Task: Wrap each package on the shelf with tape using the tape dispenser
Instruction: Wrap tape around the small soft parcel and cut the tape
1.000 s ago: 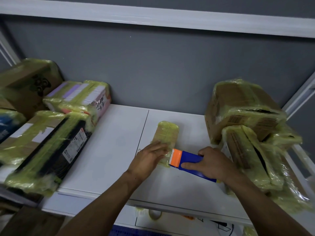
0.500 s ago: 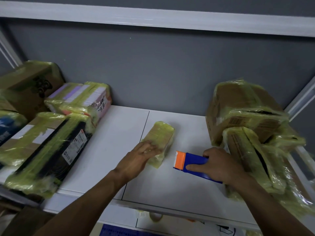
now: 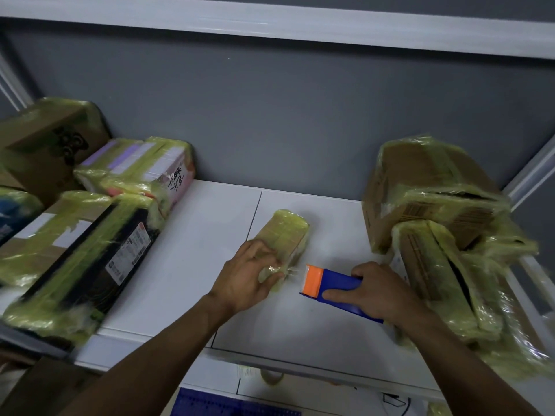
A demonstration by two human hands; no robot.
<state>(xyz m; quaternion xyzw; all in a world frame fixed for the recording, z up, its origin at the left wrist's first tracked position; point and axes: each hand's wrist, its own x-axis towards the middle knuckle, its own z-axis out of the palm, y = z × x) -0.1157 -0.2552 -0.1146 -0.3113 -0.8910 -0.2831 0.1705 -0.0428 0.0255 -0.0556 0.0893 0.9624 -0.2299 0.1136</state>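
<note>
A small flat package (image 3: 285,234) wrapped in yellowish tape lies in the middle of the white shelf (image 3: 204,235). My left hand (image 3: 250,276) grips its near end, fingers curled over the edge. My right hand (image 3: 377,291) holds a blue tape dispenser (image 3: 335,288) with an orange head, just right of the package's near corner. A thin strand of clear tape runs from the dispenser's head to the package.
Several tape-wrapped boxes are stacked at the left (image 3: 81,244) and at the right (image 3: 426,193). A grey back wall (image 3: 270,115) closes the shelf behind. A roll of tape (image 3: 271,376) lies on a lower surface below the shelf's front edge.
My left hand has turned the small package and pulled it slightly left. The dispenser has drawn away to the right, leaving a short strand of tape stretched between them.
</note>
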